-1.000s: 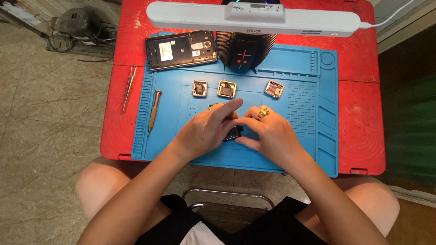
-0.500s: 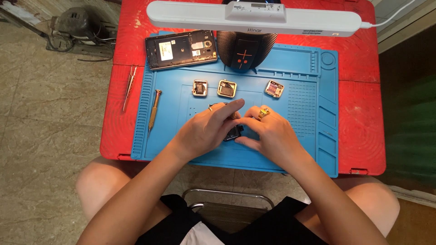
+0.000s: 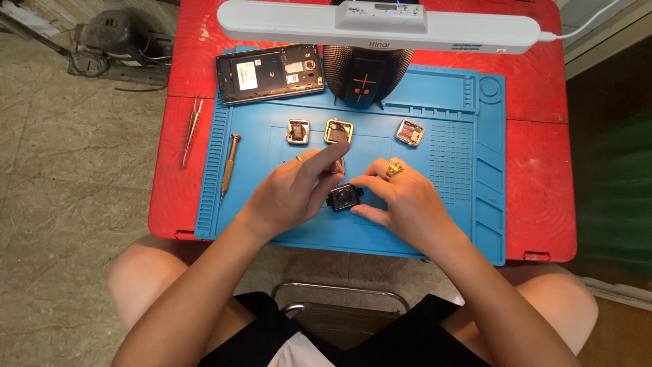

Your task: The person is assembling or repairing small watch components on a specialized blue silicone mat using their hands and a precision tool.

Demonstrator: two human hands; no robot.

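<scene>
left hand (image 3: 292, 194) pinching small black module (image 3: 343, 197) | right hand (image 3: 401, 200) gripping it too | module's edges hidden by fingers

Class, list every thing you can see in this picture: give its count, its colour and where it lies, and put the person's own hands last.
work mat: 1, blue, on the red table
table: 1, red, under the mat
lamp bar: 1, white, across the top
round speaker-like object: 1, black with an orange mark, under the lamp
opened phone: 1, black, top left of the mat
small square casings: 3, metallic, in a row mid-mat
screwdriver: 1, brown handle, left on the mat
tweezers: 1, metal, on the table left of the mat
small black part: 1, between the hands
left hand: touching the part
right hand: gold ring, holding the part
</scene>
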